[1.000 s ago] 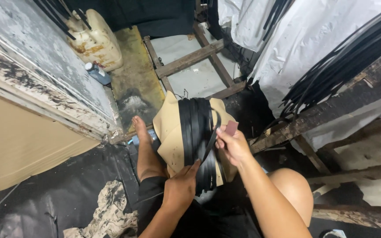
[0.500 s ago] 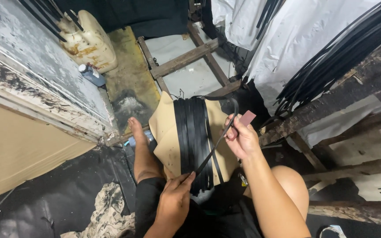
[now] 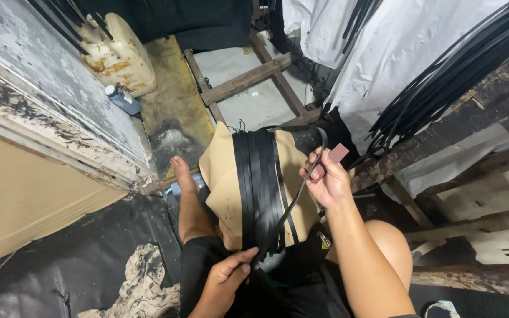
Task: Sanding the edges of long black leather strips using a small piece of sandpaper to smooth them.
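A tan board, cut with pointed corners, stands tilted on the person's lap, with black strips wound lengthwise around its middle. One loose black strip runs from the board's top edge, past the right hand, down to the left hand. The right hand is closed on this strip beside the board's right edge and also grips a small pink block; half a second ago it sat higher and further right. The left hand pinches the strip ends at the board's lower edge, much as before. Up left, a stained cream jerrycan stands capped on the floor, a small blue bottle just beside it; their contents cannot be seen.
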